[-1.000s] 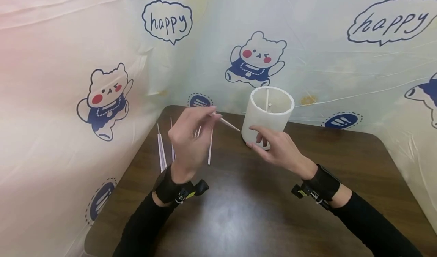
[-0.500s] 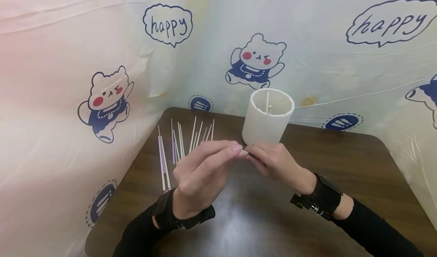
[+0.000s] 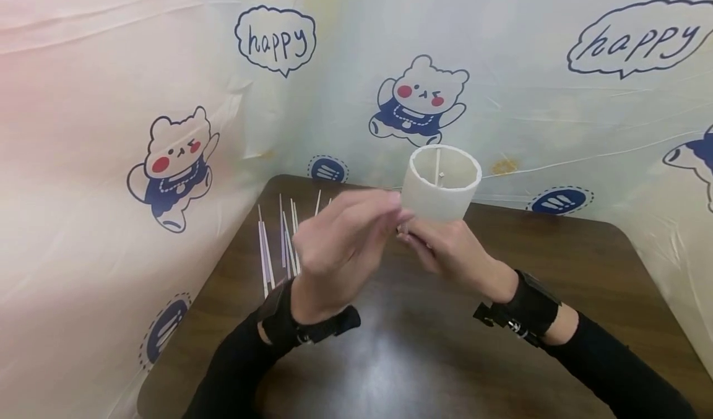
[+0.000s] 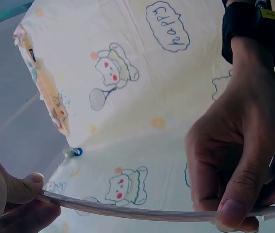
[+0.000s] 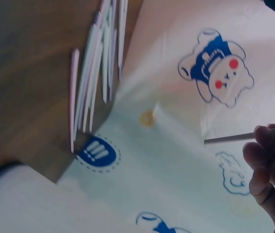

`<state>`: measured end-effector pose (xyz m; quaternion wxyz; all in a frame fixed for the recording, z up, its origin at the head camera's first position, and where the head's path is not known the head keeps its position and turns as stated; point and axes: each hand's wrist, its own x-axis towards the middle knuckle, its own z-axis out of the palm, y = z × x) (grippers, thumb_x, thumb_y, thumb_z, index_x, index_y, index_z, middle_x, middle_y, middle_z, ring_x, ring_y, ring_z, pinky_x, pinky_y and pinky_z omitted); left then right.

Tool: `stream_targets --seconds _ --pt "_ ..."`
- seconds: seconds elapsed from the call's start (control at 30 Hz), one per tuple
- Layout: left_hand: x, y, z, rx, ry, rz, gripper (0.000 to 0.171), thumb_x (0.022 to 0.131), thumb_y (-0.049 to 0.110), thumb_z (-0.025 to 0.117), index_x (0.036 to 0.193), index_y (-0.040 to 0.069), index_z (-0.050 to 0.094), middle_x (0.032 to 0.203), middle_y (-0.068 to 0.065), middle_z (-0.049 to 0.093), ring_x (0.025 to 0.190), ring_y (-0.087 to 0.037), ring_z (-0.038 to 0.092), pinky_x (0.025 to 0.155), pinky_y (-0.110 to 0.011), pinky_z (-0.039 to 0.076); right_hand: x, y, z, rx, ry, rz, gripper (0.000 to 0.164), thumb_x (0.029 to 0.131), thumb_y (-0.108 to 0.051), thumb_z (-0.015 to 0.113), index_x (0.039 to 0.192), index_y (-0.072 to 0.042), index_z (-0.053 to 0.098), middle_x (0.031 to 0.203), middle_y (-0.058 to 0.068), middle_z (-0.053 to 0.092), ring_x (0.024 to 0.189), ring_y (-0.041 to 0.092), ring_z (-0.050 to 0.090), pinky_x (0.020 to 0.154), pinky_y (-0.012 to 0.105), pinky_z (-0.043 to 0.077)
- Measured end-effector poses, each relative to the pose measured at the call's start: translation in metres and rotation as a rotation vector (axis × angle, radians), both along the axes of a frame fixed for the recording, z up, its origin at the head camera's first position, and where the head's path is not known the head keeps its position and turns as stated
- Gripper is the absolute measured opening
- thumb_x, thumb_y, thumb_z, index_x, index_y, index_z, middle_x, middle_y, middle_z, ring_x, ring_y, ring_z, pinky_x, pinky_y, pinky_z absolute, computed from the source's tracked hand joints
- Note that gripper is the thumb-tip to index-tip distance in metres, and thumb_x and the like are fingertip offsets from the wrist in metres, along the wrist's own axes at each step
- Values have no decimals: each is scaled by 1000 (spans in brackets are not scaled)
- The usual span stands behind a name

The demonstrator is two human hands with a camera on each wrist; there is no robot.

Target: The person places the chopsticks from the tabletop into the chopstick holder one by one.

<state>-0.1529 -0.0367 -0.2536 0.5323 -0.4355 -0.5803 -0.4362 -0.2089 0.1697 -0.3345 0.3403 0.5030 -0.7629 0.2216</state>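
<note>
In the left wrist view a slim pale chopstick (image 4: 127, 208) stretches between both hands. My left hand (image 3: 342, 255) pinches one end of it between thumb and fingers. Farther along, my right hand (image 3: 459, 255) grips the stick between thumb and curled fingers. In the head view both hands meet over the table, and their fingers hide most of the chopstick. Right behind the right hand stands a white cylindrical container (image 3: 440, 203), upright, with a thin divider inside. A stick tip (image 5: 219, 140) shows in the right wrist view beside fingers (image 5: 261, 182).
Several loose chopsticks (image 3: 264, 252), white and pale purple, lie on the brown table (image 3: 490, 332) at the left, partly behind the left hand. A patterned cloth (image 3: 334, 97) hangs close around the table's back and left sides.
My left hand, holding the chopstick, came right and met the right hand, which was open before and now grips the stick. Since then the left hand has risen slightly. The container stayed put.
</note>
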Motion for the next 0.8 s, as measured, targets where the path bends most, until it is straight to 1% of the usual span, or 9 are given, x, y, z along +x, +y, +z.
stream_targets --seconds 0.1,0.17,0.23,0.3,0.4,0.47,0.53,0.63,0.8 --pt "-15 8 13 -8 -16 2 19 82 -2 80 96 -7 69 90 -20 75 85 -26 76 82 -27 62 -12 6 14 13 -19 -57 22 105 -23 55 95 -4 63 79 3 62 70 15 57 61 31 52" --pt "-29 13 22 -13 -18 -5 18 83 -1 79 97 -7 69 91 -21 75 86 -26 76 81 -25 62 -21 11 24 16 -35 -102 15 101 -16 62 93 -4 64 78 4 64 70 15 59 62 31 53" --pt "-44 19 31 -12 -12 -11 18 85 1 78 97 -8 68 91 -21 75 86 -26 75 79 -23 62 -31 16 34 8 -56 -142 7 96 -9 68 94 -2 66 78 6 65 69 14 59 63 30 52" --pt "-59 25 39 -10 -10 -19 18 88 3 77 99 -8 68 93 -21 75 87 -25 75 79 -20 61 -42 20 43 -11 -68 -173 5 91 -2 71 94 -1 67 75 7 64 67 13 56 61 26 48" --pt "-78 35 49 -15 -10 -25 18 92 7 74 101 -7 69 94 -19 75 87 -23 74 81 -17 59 -58 23 53 -42 -67 -195 4 93 -1 69 91 0 66 71 8 57 63 13 48 60 23 36" --pt "-89 41 54 -33 -34 -26 18 94 9 71 103 -6 70 97 -18 76 89 -23 73 83 -15 58 -68 26 58 -49 -78 -209 6 95 -2 66 89 0 65 69 8 53 62 13 46 61 22 32" --pt "-97 47 57 -53 -62 -14 18 97 11 69 104 -5 70 97 -17 75 90 -21 73 83 -14 57 -76 30 62 -46 -104 -229 12 97 -4 64 86 0 64 68 7 52 61 13 44 60 22 30" --pt "-110 53 57 -82 -117 6 20 98 14 67 106 -4 70 100 -16 75 94 -20 74 83 -11 55 -84 34 63 -20 -137 -268 15 98 -7 63 85 -1 66 68 7 54 61 13 46 60 23 32" --pt "-126 57 49 -122 -176 36 22 98 15 67 108 -5 69 101 -15 74 95 -19 75 80 -10 55 -90 40 58 21 -177 -284 16 98 -10 65 85 -2 70 68 6 57 63 15 51 60 25 37"
